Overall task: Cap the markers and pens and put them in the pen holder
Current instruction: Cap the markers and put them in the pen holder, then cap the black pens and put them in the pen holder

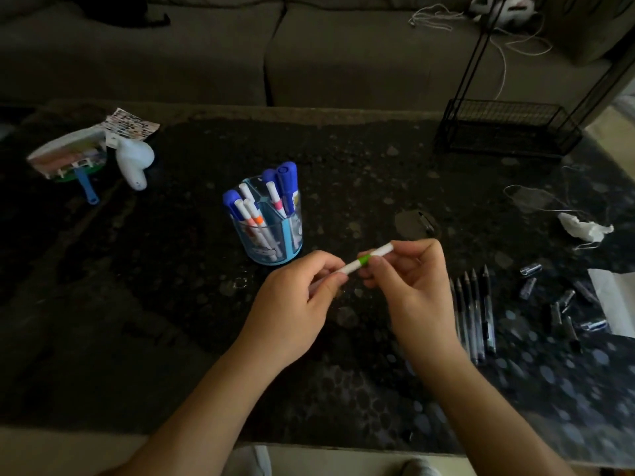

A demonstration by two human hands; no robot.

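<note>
A white marker with a green band (365, 261) is held level above the dark table between both hands. My left hand (299, 304) pinches its barrel end, and my right hand (409, 283) pinches its white cap end. Behind them stands the blue see-through pen holder (271, 242), with several capped white and blue markers upright in it. To the right of my right hand, several uncapped black pens (476, 314) lie side by side on the table. Their loose caps (563, 304) are scattered further right.
A black wire rack (505, 128) stands at the back right. A crumpled white tissue (584, 228) and white paper (615, 300) lie at the right edge. A white toy (134, 163) and a small case (72, 156) sit at the back left. A sofa (343, 53) runs behind the table.
</note>
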